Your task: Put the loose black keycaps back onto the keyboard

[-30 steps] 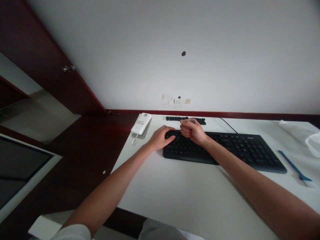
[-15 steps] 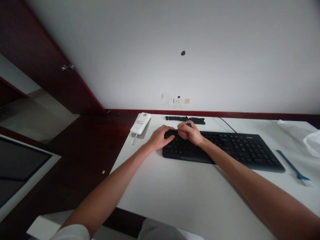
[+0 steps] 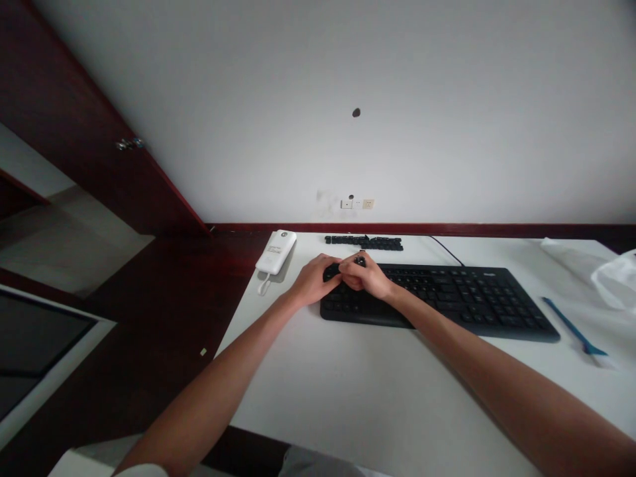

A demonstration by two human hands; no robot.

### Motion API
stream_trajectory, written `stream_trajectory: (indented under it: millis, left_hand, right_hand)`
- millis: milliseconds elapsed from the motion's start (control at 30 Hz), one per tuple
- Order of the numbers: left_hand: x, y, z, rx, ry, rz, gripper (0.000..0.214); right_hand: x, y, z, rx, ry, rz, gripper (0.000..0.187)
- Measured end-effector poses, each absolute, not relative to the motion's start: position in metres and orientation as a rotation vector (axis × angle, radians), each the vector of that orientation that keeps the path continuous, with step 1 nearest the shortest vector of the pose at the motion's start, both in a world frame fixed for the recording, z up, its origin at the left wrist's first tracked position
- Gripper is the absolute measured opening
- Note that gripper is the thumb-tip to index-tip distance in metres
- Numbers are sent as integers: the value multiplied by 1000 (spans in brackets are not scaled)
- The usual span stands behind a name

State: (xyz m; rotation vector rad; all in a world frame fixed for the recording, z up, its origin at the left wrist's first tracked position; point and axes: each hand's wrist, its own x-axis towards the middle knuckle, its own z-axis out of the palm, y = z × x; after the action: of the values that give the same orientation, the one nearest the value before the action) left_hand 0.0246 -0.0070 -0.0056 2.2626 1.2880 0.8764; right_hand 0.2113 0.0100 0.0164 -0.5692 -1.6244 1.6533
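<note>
left hand (image 3: 314,281): thumb (image 3: 332,284) spread | right hand (image 3: 366,275): fingers (image 3: 352,270) curled | forearms (image 3: 251,354): angled inward

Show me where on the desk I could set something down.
Widest: the white desk before the keyboard, between the forearms. Narrower: behind the keyboard, between the cable and the white wrapping. Crowded: the keyboard's left end, where the left hand and right hand sit close together, small black pieces just behind.

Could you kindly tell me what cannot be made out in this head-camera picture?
In the head view:
Dark object in the right hand: mostly hidden by that hand's grip, so its kind is unclear.
Keyboard: some of its keys are covered by the left hand and the right hand.
White device: its lettering is too small to read.
Small black pieces: too small to show any markings.
White crumpled material: cut off by the right edge.
</note>
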Motion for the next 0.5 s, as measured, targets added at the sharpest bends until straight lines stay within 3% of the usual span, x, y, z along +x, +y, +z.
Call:
stream_trajectory:
  millis: [267, 500]
  left_hand:
    - [25, -6, -9, 2268, 1251, 943, 30]
    - [24, -7, -9, 2260, 1235, 951, 29]
  right_hand:
    - [218, 17, 24, -480, -1159, 1954, 48]
    - [230, 23, 42, -450, -1073, 1919, 48]
